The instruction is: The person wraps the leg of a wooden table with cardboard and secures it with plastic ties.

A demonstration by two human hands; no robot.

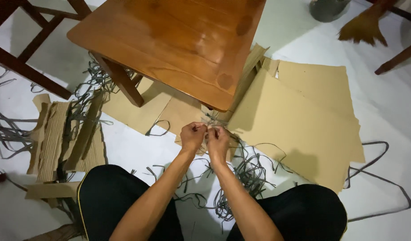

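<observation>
While both hands pinch it, a thin grey strap (207,129) sits just below the wooden table (170,40) corner. Left hand (192,136) and right hand (218,139) touch, fingers closed on it. Flat cardboard sheets (299,120) lie right of the table, corrugated pieces (65,138) left.

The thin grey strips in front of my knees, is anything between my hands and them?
Nothing visible: the left hand and right hand already pinch the thin grey strips, below the brown wooden table corner.
</observation>
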